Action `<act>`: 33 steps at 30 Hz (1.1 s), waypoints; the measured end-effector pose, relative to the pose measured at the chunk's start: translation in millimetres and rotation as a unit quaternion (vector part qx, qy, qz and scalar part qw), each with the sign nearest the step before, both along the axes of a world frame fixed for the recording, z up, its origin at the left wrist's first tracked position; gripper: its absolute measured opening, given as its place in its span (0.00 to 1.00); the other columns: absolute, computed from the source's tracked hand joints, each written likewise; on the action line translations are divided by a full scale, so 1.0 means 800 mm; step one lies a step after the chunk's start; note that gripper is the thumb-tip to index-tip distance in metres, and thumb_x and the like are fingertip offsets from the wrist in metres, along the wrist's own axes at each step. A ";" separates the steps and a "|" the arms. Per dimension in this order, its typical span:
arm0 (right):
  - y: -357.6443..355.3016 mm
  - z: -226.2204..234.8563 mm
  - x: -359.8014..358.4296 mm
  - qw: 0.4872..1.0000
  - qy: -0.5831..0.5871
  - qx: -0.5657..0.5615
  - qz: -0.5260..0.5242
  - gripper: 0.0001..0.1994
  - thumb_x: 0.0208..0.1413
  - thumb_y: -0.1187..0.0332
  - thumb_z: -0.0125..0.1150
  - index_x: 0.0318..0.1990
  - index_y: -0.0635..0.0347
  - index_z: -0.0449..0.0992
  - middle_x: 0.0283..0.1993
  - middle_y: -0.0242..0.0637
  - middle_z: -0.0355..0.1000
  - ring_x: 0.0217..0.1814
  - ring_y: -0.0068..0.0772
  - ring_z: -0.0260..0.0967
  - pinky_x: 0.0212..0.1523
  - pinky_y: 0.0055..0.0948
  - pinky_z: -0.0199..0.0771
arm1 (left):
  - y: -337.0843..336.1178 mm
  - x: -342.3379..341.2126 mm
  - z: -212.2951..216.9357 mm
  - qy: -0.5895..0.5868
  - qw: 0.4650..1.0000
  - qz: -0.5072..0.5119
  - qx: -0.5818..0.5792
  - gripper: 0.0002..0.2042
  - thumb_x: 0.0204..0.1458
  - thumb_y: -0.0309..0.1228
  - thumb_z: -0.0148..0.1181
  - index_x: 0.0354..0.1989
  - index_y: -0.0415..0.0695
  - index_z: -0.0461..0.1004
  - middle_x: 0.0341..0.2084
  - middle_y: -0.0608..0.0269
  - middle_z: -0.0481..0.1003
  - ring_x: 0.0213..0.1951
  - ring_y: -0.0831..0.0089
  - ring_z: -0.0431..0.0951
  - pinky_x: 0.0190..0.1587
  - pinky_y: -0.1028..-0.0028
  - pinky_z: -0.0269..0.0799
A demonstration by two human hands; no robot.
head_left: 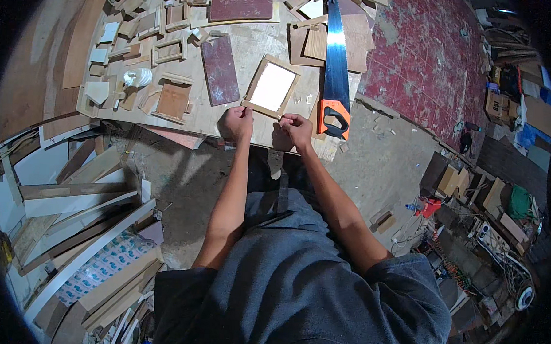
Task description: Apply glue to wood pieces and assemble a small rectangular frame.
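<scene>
A small wooden frame (249,96) with a bright white panel (273,86) inside it lies slightly turned on the worktable, straight ahead of me. My left hand (237,123) is closed, its thumb and fingertips pinching the near left corner of the frame. At the near right corner my right hand (298,131) has its fingers curled and pinched on the edge. To the right lies a handsaw (336,70) with an orange and black handle, blade pointing away. A dark red board (220,71) rests just left of the frame.
Several small wooden frames and offcuts (169,49) crowd the table's left side, with a spiral light bulb (137,77) among them. Thin wood panels (357,43) lie by the saw. Scrap boards (83,206) pile up at lower left. A red sheet (415,67) stretches beyond the table's right edge.
</scene>
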State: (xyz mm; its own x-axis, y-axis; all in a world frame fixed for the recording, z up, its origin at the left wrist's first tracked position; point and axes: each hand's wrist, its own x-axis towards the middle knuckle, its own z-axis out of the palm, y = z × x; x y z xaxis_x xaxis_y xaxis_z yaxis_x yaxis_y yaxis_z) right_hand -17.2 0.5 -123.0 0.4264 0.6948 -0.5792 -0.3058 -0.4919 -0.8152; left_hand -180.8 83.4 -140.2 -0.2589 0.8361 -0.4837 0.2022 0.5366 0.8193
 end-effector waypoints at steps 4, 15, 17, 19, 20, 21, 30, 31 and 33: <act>-0.007 -0.003 0.005 0.999 -0.024 0.018 0.031 0.10 0.51 0.79 0.65 0.42 0.69 0.79 0.33 0.34 0.78 0.33 0.20 0.75 0.35 0.20 0.76 | -0.007 0.018 0.013 0.113 0.990 -0.041 0.070 0.19 0.48 0.26 0.70 0.46 0.36 0.70 0.21 0.55 0.78 0.24 0.68 0.79 0.31 0.69 0.72; -0.002 -0.006 0.000 0.995 -0.076 0.016 0.061 0.11 0.53 0.77 0.66 0.44 0.68 0.78 0.31 0.33 0.78 0.29 0.20 0.74 0.30 0.21 0.75 | -0.007 0.013 0.016 0.149 0.971 -0.085 0.169 0.18 0.47 0.24 0.70 0.46 0.39 0.71 0.24 0.56 0.79 0.27 0.68 0.78 0.34 0.69 0.72; 0.000 -0.002 -0.005 0.996 -0.076 0.005 0.052 0.10 0.53 0.76 0.66 0.42 0.68 0.79 0.30 0.32 0.77 0.29 0.19 0.73 0.30 0.20 0.75 | -0.008 0.011 0.014 0.096 0.988 -0.060 0.106 0.18 0.47 0.24 0.69 0.46 0.41 0.71 0.24 0.57 0.79 0.27 0.68 0.78 0.33 0.70 0.72; -0.003 -0.008 0.001 0.995 -0.087 0.010 0.043 0.09 0.53 0.76 0.66 0.42 0.68 0.79 0.30 0.32 0.77 0.29 0.19 0.73 0.30 0.20 0.75 | -0.006 0.020 0.021 0.095 0.988 -0.067 0.099 0.18 0.47 0.25 0.69 0.47 0.40 0.71 0.24 0.56 0.79 0.28 0.66 0.79 0.34 0.68 0.73; -0.005 -0.010 0.004 0.995 -0.096 0.017 0.037 0.09 0.53 0.76 0.66 0.41 0.68 0.79 0.30 0.33 0.77 0.30 0.19 0.73 0.30 0.21 0.74 | -0.006 0.024 0.025 0.097 0.988 -0.072 0.092 0.19 0.47 0.25 0.69 0.47 0.40 0.71 0.23 0.56 0.79 0.28 0.65 0.79 0.36 0.66 0.73; -0.004 -0.009 0.002 0.995 -0.094 0.017 0.038 0.09 0.53 0.76 0.66 0.41 0.68 0.79 0.30 0.33 0.77 0.30 0.19 0.73 0.30 0.21 0.74 | -0.006 0.022 0.026 0.098 0.988 -0.071 0.091 0.19 0.47 0.25 0.69 0.47 0.40 0.71 0.23 0.56 0.79 0.28 0.65 0.79 0.36 0.66 0.73; 0.002 0.002 -0.011 0.990 -0.136 0.011 0.028 0.07 0.53 0.75 0.65 0.39 0.68 0.78 0.29 0.34 0.77 0.28 0.20 0.73 0.30 0.22 0.76 | -0.008 0.016 0.010 0.053 0.992 -0.053 0.104 0.18 0.50 0.23 0.67 0.49 0.39 0.71 0.21 0.61 0.77 0.25 0.74 0.75 0.30 0.74 0.69; 0.003 0.002 -0.011 0.991 -0.134 0.007 0.029 0.07 0.54 0.75 0.65 0.39 0.68 0.78 0.29 0.34 0.77 0.28 0.20 0.73 0.30 0.22 0.76 | -0.008 0.015 0.008 0.042 0.992 -0.048 0.113 0.17 0.50 0.22 0.66 0.49 0.39 0.71 0.20 0.61 0.77 0.24 0.75 0.75 0.29 0.75 0.69; 0.002 -0.002 -0.011 0.991 -0.133 0.003 0.029 0.07 0.54 0.75 0.65 0.38 0.68 0.78 0.29 0.34 0.77 0.28 0.20 0.73 0.29 0.22 0.76 | -0.008 0.015 0.006 0.031 0.991 -0.044 0.121 0.17 0.50 0.22 0.66 0.49 0.39 0.71 0.20 0.62 0.76 0.24 0.76 0.74 0.28 0.75 0.68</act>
